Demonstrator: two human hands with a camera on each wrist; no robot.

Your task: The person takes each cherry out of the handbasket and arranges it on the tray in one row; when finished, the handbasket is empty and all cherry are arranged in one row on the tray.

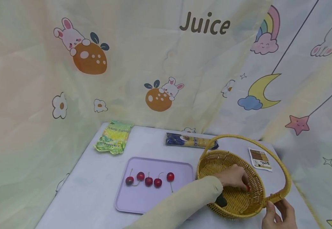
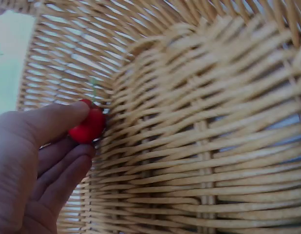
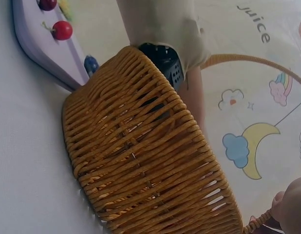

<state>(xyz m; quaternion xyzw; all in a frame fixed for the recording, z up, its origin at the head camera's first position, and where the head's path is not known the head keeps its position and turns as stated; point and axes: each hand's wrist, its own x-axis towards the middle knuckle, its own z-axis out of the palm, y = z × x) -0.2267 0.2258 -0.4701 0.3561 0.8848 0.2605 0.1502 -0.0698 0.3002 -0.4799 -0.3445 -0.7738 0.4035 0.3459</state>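
Note:
Inside the woven basket (image 1: 241, 205), my left hand (image 1: 234, 176) pinches a red cherry (image 2: 87, 127) between thumb and fingers. A thin green stem shows above the cherry in the left wrist view, and the wicker wall is right behind it. At the basket's near right side, my right hand (image 1: 280, 216) grips the base of the arched handle (image 1: 286, 181). Only part of that hand shows at the right wrist view's corner. Several dark red cherries (image 1: 148, 181) with stems lie in a row on the lilac tray (image 1: 145, 203), left of the basket.
A green and yellow packet (image 1: 114, 137) lies at the table's back left. Behind the basket is a long blue and yellow packet (image 1: 190, 141); a small brown and white sachet (image 1: 260, 159) lies to its right. A printed cloth (image 1: 125, 63) hangs around the table.

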